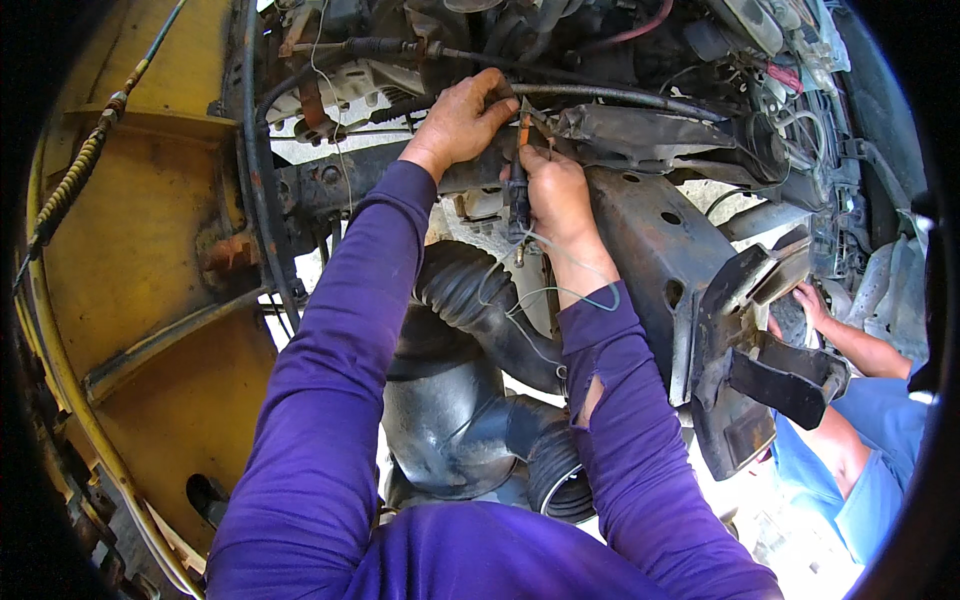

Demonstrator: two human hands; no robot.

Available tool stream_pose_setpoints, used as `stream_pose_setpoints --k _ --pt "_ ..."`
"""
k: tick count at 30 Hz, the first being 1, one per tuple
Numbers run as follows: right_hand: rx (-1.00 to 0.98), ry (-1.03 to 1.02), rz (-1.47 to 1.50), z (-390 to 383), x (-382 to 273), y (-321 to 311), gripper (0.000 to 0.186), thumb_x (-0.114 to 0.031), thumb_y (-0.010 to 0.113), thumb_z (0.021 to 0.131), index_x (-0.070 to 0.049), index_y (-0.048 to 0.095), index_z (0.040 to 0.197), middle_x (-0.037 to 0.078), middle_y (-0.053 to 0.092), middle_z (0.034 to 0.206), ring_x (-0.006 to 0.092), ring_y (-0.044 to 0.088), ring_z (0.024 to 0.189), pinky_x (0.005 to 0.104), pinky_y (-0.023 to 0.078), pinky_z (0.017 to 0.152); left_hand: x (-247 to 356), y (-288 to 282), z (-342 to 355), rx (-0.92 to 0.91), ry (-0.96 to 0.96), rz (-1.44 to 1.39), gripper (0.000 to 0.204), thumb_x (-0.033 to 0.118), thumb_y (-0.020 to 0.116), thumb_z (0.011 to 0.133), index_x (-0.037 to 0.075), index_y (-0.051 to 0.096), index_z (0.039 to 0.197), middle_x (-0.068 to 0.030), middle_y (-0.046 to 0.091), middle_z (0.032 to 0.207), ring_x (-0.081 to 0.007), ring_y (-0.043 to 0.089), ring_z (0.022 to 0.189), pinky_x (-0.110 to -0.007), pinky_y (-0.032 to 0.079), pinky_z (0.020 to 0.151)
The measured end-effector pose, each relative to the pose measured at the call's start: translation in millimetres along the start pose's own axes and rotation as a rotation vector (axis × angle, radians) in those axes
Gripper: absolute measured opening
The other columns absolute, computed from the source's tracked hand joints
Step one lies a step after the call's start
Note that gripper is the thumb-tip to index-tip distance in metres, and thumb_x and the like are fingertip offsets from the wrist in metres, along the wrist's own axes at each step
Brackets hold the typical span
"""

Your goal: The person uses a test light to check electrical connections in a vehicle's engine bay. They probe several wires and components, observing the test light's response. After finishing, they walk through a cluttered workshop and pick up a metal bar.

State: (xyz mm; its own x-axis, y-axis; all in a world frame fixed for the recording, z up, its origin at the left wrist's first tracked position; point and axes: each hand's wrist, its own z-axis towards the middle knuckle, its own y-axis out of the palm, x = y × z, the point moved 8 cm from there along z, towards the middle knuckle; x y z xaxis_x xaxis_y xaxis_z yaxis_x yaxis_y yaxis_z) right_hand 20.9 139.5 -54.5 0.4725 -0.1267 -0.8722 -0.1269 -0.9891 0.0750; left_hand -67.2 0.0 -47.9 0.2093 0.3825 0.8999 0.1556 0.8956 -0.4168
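My left hand [462, 122] is closed, thumb and fingers pinched near the black cable [615, 97] that runs across the frame. Whatever lies between those fingertips is too small to make out. Just to its right, my right hand [558, 192] is closed too, its thumb beside an orange strip [524, 130]. What its fingers grip is hidden behind them. Below the strip hangs a slim black fitting [518, 200], close to my right hand's fingers. A thin pale wire [560, 288] loops down from there, crossing over my right wrist.
A yellow metal panel [165, 350] fills the left side. Under my arms sits a black canister [445, 420] with a ribbed hose [462, 283]. At right, a dark frame beam [650, 235] carries a bracket [790, 385]. A co-worker's hand [812, 303] and blue clothing show beyond it.
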Motion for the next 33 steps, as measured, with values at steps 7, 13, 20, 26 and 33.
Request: stream_pose_setpoints --k 7,13,20,26,33 --pt "-0.131 0.367 0.376 -7.6 7.8 11.7 0.024 -0.028 0.056 0.104 -0.006 0.067 0.104 0.004 0.068 0.078 0.0136 0.057 0.055 0.0306 0.043 0.046 8.5 0.6 -4.3 -0.043 0.053 -0.046 0.023 0.014 0.067 0.098 -0.001 0.062 0.114 -0.0129 0.070 0.106 -0.0183 0.063 0.098 -0.033 0.050 0.089" --pt "-0.199 0.455 0.515 -9.1 11.9 18.1 0.025 -0.030 0.048 0.108 -0.010 0.062 0.115 -0.001 0.064 0.077 0.0053 0.035 0.043 0.0216 0.036 0.041 2.9 5.3 -4.6 -0.112 0.031 -0.109 0.023 0.014 0.066 0.099 -0.001 0.064 0.116 -0.0093 0.070 0.106 -0.0129 0.061 0.098 -0.032 0.051 0.088" --pt "-0.132 0.107 0.085 -3.3 2.3 2.3 0.023 -0.024 0.051 0.106 -0.005 0.066 0.107 0.003 0.067 0.078 0.0112 0.055 0.059 0.0265 0.045 0.055 25.4 -5.2 -10.5 0.004 0.131 0.237 0.020 0.017 0.067 0.096 0.005 0.068 0.113 -0.0175 0.070 0.104 -0.0374 0.066 0.098 -0.041 0.052 0.087" --pt "0.082 -0.171 -0.493 -11.3 -21.1 1.5 0.030 -0.019 0.054 0.103 0.005 0.069 0.094 0.008 0.069 0.078 0.0137 0.058 0.067 0.0304 0.046 0.064 27.4 -7.9 -11.5 0.031 0.154 0.220 0.021 0.018 0.068 0.096 0.006 0.065 0.113 -0.0188 0.070 0.107 -0.0421 0.066 0.102 -0.045 0.052 0.086" --pt "-0.010 0.066 0.033 -16.8 -5.2 7.2 0.026 -0.022 0.053 0.104 -0.003 0.069 0.100 0.004 0.068 0.078 0.0112 0.057 0.061 0.0275 0.044 0.054 17.2 -8.2 -12.7 0.033 0.083 0.141 0.030 0.020 0.069 0.096 0.004 0.058 0.119 -0.0205 0.071 0.109 -0.0421 0.067 0.105 -0.045 0.053 0.086"
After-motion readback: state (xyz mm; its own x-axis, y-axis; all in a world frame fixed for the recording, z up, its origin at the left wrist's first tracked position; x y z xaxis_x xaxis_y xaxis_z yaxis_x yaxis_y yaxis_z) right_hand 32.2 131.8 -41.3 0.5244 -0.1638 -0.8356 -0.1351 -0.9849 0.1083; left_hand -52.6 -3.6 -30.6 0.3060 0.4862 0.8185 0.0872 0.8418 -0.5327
